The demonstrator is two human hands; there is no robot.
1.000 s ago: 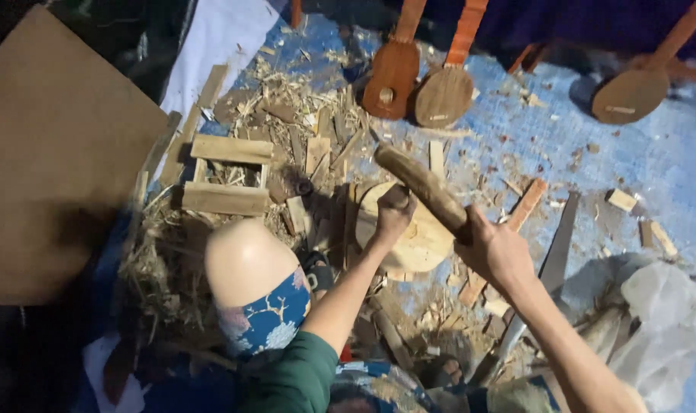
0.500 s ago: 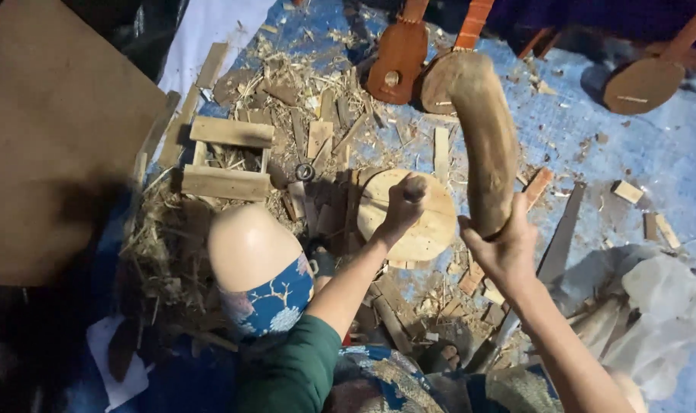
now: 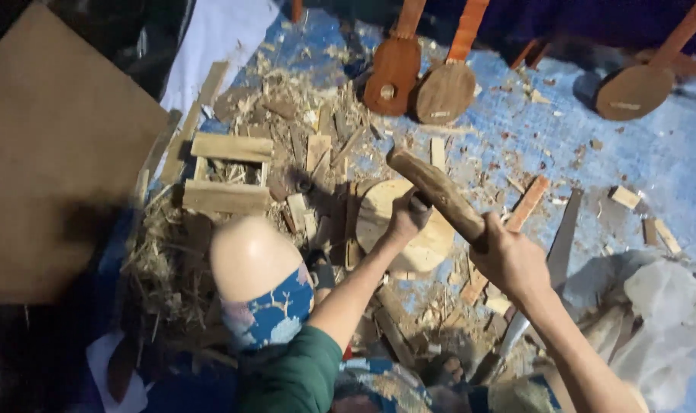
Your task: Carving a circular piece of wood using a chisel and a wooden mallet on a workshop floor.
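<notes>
My right hand grips a thick wooden club by its lower end; the club slants up to the left, and its head is low over my left hand. My left hand is closed around a small tool held upright on a round pale wooden piece lying on the floor. The tool is mostly hidden inside my fist. My bare knee, with blue patterned shorts below it, sits left of the round piece.
Wood offcuts, shavings and a small slatted frame litter the blue floor cloth. Three unfinished stringed instrument bodies lie at the top. A brown board lies left, a handsaw and white plastic sheeting right.
The club was raised high half a second ago and has now swung down toward my left hand. My left hand stays on the round piece.
</notes>
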